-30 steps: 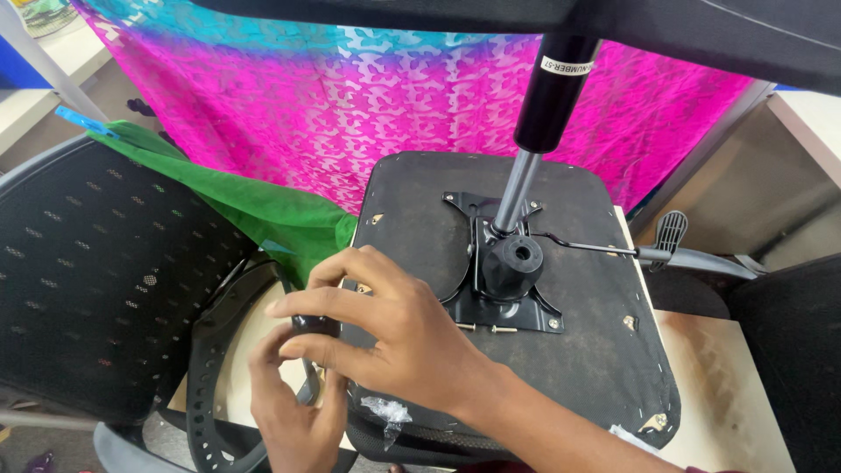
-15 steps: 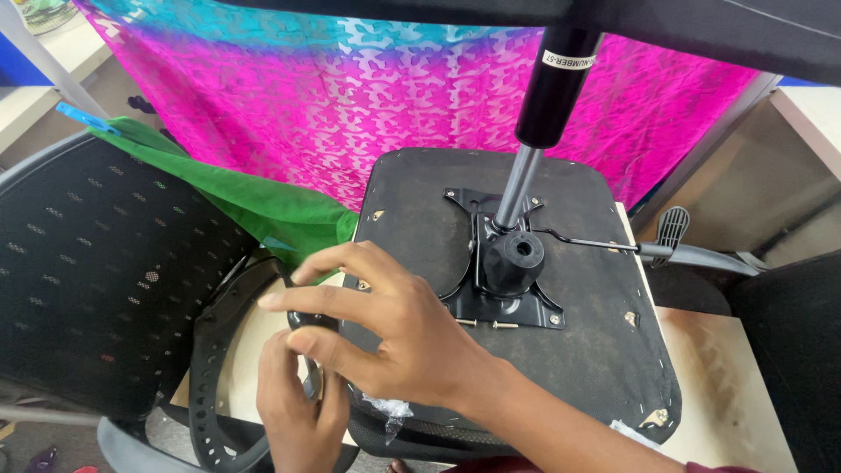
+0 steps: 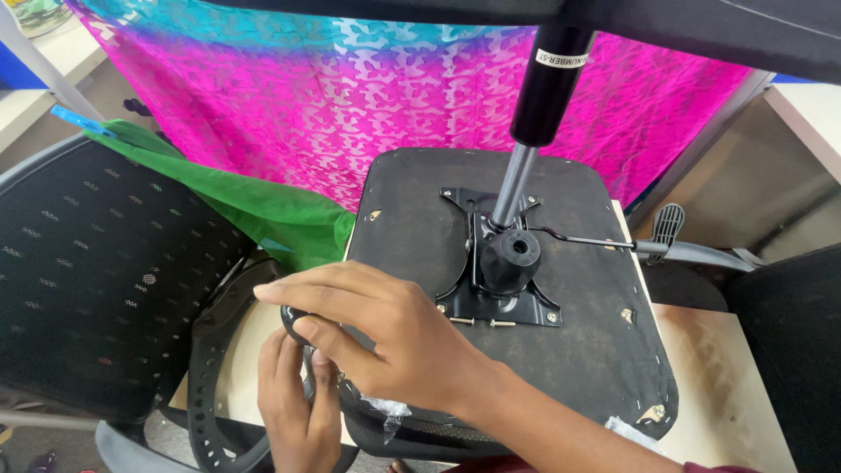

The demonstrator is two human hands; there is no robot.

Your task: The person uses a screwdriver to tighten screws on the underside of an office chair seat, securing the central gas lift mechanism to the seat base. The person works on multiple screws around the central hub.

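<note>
An upturned black office chair seat [image 3: 420, 228] lies on a table, its metal mounting plate [image 3: 504, 302] and gas lift cylinder [image 3: 534, 114] pointing up. My right hand [image 3: 377, 328] reaches over the seat's near left corner and curls around a small black part [image 3: 293, 320] at the seat's edge. My left hand [image 3: 293, 403] comes up from below, fingers pressed to the same spot under the right hand. What the left hand grips is hidden. Two loose screws [image 3: 482, 322] rest on the seat by the plate.
A black mesh chair back [image 3: 96, 271] and a black armrest frame [image 3: 206, 377] lie to the left. A green cloth [image 3: 263, 210] and a pink and blue cloth [image 3: 350, 96] hang behind. A lever [image 3: 674, 250] sticks out to the right. The wooden table top [image 3: 727, 385] shows at lower right.
Both hands stayed at the seat's near left corner. My right fingers shifted slightly left and down over the black part; the left hand stayed below it.
</note>
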